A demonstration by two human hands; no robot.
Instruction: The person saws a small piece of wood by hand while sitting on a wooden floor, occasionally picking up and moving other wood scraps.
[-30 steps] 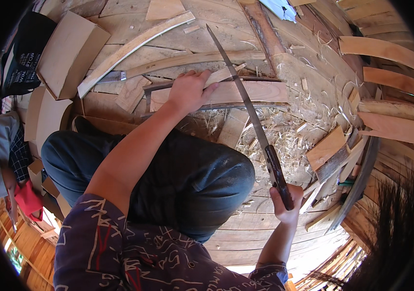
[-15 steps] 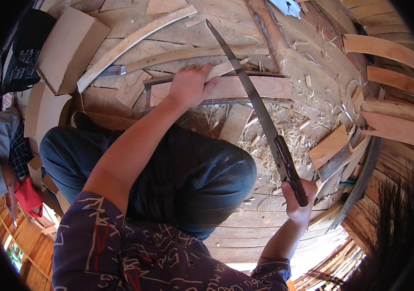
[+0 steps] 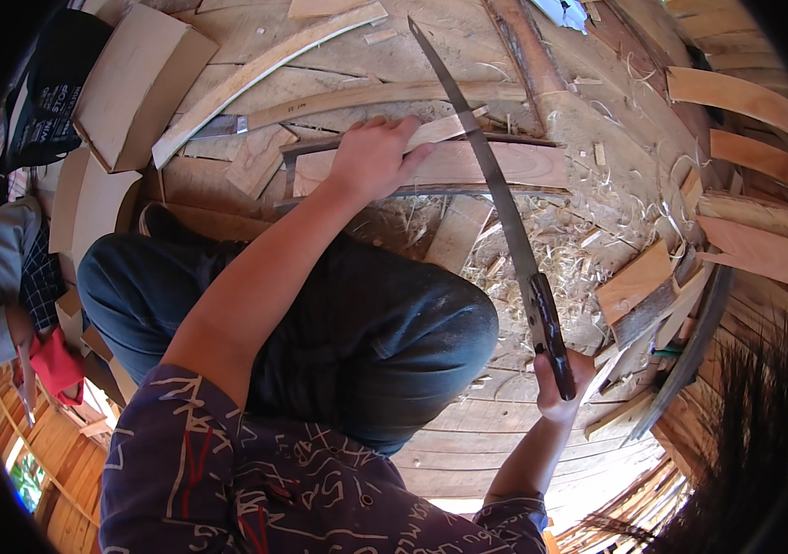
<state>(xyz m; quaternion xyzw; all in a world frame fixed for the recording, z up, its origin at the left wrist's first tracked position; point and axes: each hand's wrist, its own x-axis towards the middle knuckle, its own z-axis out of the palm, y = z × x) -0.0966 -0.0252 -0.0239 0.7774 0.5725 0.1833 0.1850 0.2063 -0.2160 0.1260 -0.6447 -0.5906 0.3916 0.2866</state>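
Observation:
My right hand (image 3: 564, 383) is closed round the dark handle of a handsaw (image 3: 499, 189). Its long grey blade tapers to a point at the far end. The blade crosses the right end of a thin, pale wooden strip (image 3: 445, 127). My left hand (image 3: 377, 157) presses that strip down from above, thumb stretched along its near side and fingers curled over it. Under the strip and hand lies a flat, light-brown board (image 3: 505, 164) with dark edges. Whether the saw's teeth have cut into the strip is too small to see.
Curved wooden strips (image 3: 274, 69) lie beyond my left hand. Wood shavings (image 3: 542, 240) litter the floor right of my knee. Cut boards (image 3: 634, 279) lie at the right, and cardboard boxes (image 3: 140, 88) stand at the left. Another person's arm (image 3: 20, 328) shows at the far left.
The saw has swung slightly more upright, its handle shifting a little left and nearer. My left hand stays on the strip. The whole view has shifted slightly.

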